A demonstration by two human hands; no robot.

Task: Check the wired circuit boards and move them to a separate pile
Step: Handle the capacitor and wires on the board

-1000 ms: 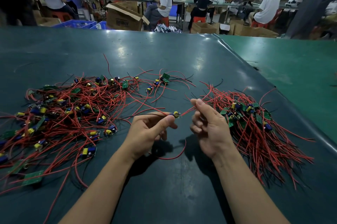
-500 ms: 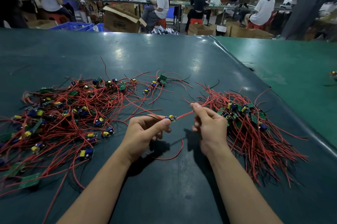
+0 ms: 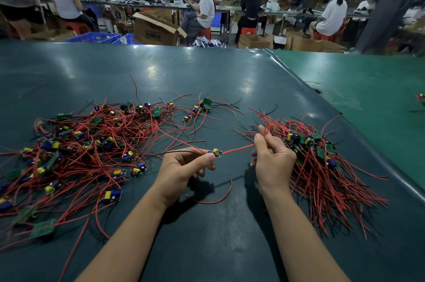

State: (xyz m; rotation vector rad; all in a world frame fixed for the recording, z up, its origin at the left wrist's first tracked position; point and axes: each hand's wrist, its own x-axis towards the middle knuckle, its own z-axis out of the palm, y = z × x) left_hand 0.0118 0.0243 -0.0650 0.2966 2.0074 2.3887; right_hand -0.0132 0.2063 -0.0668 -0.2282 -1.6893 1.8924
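little has shifted since the earlier frames: both hands have held their places, with the red lead drawn a shade tauter between them. left hand [image 3: 184, 170] pinches the small wired circuit board [image 3: 216, 152] at its fingertips, above the bench [image 3: 207, 70] near its middle. right hand [image 3: 271, 157] pinches the board's red lead [image 3: 239, 149] just beside the right-hand pile [image 3: 322, 166]. unsorted heap [image 3: 80, 143] lies toward the left edge. likely the check is still under way, with the move to the right-hand pile to follow.
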